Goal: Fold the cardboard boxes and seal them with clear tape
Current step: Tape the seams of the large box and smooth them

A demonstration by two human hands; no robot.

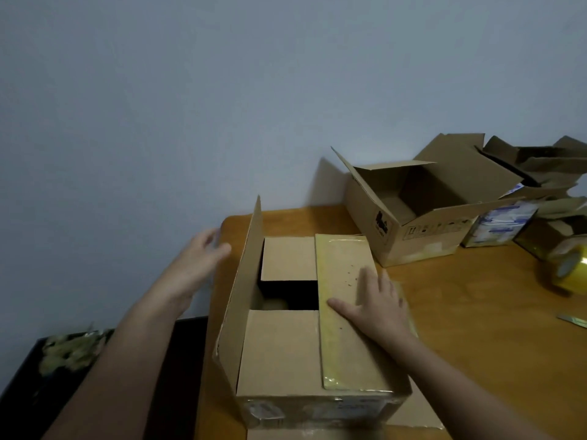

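A brown cardboard box (279, 347) stands on the wooden table (476, 306) in front of me. Its two short end flaps are folded in, with a dark gap between them. The right long flap (343, 344), edged with old yellowish tape, lies folded down over them. My right hand (378, 303) presses flat on this flap, fingers straight. The left long flap (244, 281) stands upright. My left hand (203, 252) hovers just left of that flap, fingers loosely extended, holding nothing. A roll of clear yellowish tape (568, 268) lies at the table's right edge.
An open, empty cardboard box (413, 230) sits behind, at the back right by the wall, with more opened boxes (533, 173) and a white-blue carton (502, 223) beyond. A dark bin with crumpled scraps (70, 350) sits low left. A tape strip (571, 320) lies far right.
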